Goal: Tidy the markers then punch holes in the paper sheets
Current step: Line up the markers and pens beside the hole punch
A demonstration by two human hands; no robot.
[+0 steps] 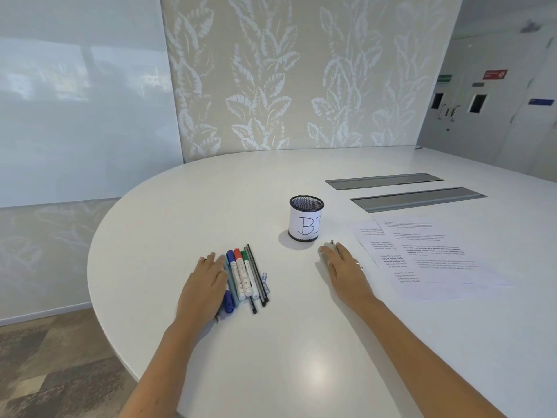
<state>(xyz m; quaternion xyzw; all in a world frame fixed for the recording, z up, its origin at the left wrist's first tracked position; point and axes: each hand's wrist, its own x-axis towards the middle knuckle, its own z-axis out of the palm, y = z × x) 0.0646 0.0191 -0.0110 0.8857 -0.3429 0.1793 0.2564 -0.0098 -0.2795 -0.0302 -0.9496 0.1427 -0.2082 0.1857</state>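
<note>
A row of markers and pens lies on the white table, with blue, red and green caps and thin dark pens at the right of the row. My left hand rests flat against the left side of the row and covers part of it. A black mesh cup with a white label marked "B" stands behind the row. My right hand lies palm down over a small grey metal object, mostly hidden, likely the hole punch. Printed paper sheets lie spread to the right.
Two grey cable hatches are set into the table behind the sheets. The table's curved edge runs close on the left, with floor below. A leaf-patterned wall stands behind the table.
</note>
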